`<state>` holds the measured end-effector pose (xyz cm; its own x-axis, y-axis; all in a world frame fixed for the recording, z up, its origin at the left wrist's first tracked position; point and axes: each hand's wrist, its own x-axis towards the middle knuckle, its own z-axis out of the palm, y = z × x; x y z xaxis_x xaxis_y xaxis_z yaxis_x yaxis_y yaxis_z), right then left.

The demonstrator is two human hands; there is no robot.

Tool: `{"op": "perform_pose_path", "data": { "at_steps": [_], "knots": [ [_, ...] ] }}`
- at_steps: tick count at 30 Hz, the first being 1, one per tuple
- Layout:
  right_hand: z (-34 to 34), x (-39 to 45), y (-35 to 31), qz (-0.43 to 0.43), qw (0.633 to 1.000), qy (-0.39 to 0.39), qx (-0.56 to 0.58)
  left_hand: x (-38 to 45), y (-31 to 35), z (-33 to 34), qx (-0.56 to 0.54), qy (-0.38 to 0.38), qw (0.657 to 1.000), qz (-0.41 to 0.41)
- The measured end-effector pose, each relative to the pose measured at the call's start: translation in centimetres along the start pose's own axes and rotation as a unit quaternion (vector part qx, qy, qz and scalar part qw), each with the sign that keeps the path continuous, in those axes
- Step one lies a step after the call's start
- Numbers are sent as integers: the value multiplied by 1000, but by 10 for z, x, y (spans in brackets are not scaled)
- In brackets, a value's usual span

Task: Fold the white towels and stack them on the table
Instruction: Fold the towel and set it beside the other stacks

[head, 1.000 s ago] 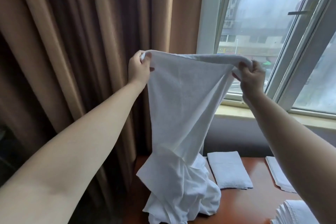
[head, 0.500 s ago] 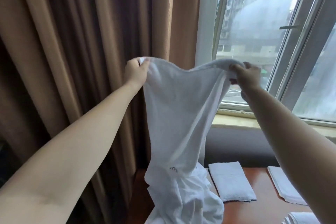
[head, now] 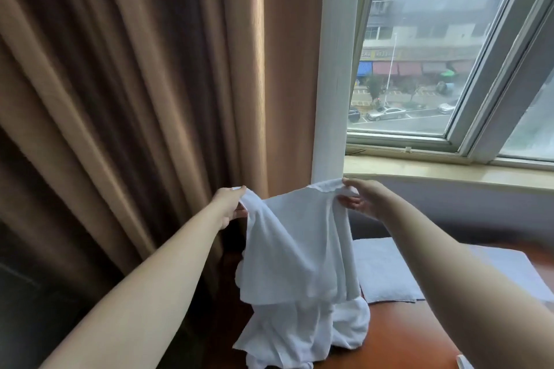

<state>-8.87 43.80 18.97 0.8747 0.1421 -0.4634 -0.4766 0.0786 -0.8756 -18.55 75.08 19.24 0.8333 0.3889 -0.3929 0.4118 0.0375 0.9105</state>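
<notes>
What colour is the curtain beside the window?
Brown, in tan and darker vertical folds; the curtain shows in the head view, the only one.

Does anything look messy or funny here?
Nothing is broken or spilled. The one messy thing is the crumpled heap of white towels at the table's left edge, below the towel both hands hold up. The folded towel beside it lies flat and neat.

brown table (head: 398, 335) carries folded towels (head: 382, 269) and a crumpled pile (head: 299, 335).

Folded towel (head: 383, 269) on table (head: 398, 335), curtain (head: 135, 99) left
</notes>
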Motion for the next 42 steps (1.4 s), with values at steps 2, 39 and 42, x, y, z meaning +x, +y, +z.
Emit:
{"op": "perform_pose_path", "data": {
  "at_steps": [2, 39, 42],
  "knots": [
    [0, 14, 28, 12, 1000, -9, -4, 7, -23, 5, -49, 5, 999, -6],
    [-60, 28, 257, 85, 908, 134, -387, -7, -241, 34, 318, -141, 920, -181],
    [-55, 28, 236, 58, 929, 162, -329, -4, -216, 30, 316, -139, 927, -145]
  ]
}}
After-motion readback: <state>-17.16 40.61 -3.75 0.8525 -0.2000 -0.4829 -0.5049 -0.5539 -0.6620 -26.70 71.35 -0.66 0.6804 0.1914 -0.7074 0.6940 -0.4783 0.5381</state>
